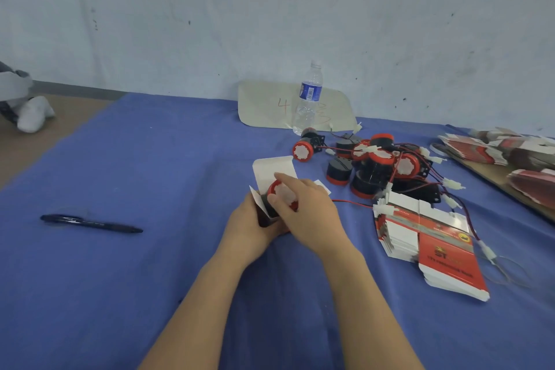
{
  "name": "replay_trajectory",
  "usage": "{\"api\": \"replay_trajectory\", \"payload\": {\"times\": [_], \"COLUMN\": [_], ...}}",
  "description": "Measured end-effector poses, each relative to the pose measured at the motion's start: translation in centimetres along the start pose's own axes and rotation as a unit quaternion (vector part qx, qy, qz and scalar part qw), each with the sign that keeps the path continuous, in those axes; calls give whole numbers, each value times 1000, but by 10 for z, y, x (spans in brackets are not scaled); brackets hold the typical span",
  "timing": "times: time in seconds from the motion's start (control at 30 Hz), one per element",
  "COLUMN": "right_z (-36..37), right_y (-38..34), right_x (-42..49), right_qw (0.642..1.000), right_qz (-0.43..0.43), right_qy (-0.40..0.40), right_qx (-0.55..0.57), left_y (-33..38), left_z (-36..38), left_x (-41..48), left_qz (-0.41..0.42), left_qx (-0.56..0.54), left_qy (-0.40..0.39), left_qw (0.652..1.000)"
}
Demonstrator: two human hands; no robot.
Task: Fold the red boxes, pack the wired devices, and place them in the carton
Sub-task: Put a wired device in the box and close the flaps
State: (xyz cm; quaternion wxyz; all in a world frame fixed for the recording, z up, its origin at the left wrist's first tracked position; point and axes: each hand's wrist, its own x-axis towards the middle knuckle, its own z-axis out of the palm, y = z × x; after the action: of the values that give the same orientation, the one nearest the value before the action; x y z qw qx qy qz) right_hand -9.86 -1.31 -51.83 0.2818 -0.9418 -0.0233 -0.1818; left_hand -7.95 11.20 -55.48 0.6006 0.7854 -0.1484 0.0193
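My left hand (252,222) grips a folded red box (265,216) from below; its white lid flap (271,170) stands open toward the wall. My right hand (306,207) holds a wired device with a red rim and white face (285,194) at the box's mouth, partly inside. Its red and black wire (354,204) trails right across the blue cloth. A pile of several black-and-red wired devices (375,165) lies to the right. A stack of flat red-and-white boxes (432,246) lies at the near right. No carton is in view.
A black pen (90,223) lies on the blue table cloth (150,279) at the left. A clear water bottle (309,99) stands in front of a pale card marked 4 (264,105) by the wall. More flat boxes (510,156) sit on a board at the far right.
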Motion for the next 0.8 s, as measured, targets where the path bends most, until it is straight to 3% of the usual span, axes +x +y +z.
{"api": "replay_trajectory", "payload": {"times": [0.27,0.53,0.8], "right_z": [-4,-3,-4], "right_y": [2,-1,-5], "right_x": [1,-1,-2], "right_qw": [999,1000,998], "right_qz": [31,-5,49], "right_qy": [18,16,-12], "right_qx": [19,2,-45], "left_y": [6,6,7], "left_z": [0,0,0], "left_x": [-4,-4,-4], "left_qz": [29,20,0], "left_qx": [-13,-5,-6], "left_qy": [-26,-21,-12], "left_qw": [999,1000,1000]}}
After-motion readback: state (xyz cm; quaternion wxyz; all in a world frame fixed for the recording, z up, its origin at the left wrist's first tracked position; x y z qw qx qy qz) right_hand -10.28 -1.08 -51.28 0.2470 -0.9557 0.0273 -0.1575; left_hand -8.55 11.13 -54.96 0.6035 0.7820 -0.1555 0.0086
